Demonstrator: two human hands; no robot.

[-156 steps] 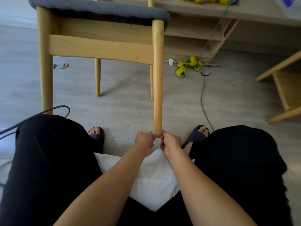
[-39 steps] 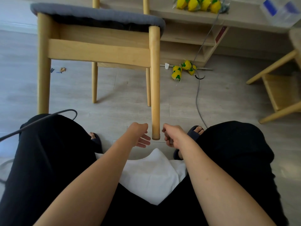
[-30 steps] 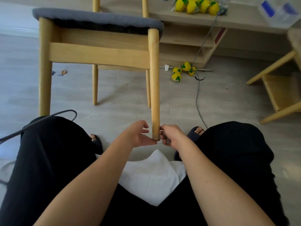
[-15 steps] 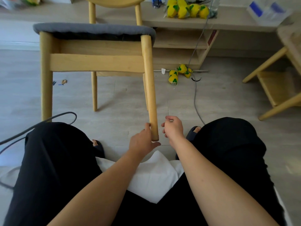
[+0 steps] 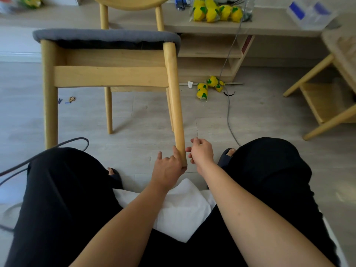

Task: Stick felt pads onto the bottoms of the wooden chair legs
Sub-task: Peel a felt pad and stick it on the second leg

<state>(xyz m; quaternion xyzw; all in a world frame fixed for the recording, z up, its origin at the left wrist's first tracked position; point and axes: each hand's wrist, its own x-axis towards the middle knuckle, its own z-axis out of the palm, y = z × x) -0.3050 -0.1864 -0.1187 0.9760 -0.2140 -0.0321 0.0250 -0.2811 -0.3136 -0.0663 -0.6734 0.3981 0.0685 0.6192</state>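
A wooden chair (image 5: 107,76) with a grey seat cushion stands tilted in front of me, its near right leg (image 5: 176,105) raised off the floor and slanting toward my lap. My left hand (image 5: 167,166) holds the bottom end of that leg, thumb along the wood and palm under the tip. My right hand (image 5: 201,151) hovers just right of the leg, fingers loosely curled, not touching it. No felt pad is visible; the leg's underside is hidden by my left hand.
A white sheet (image 5: 183,207) lies on my lap between my black-trousered knees. A grey cable (image 5: 229,116) runs across the floor. Yellow toys (image 5: 209,87) lie by a low shelf unit (image 5: 210,54). Another wooden piece (image 5: 327,101) stands at right.
My left hand has closed around the leg's bottom end. My right hand has drawn off the leg a little. The chair leg has tilted further and my view has lifted.
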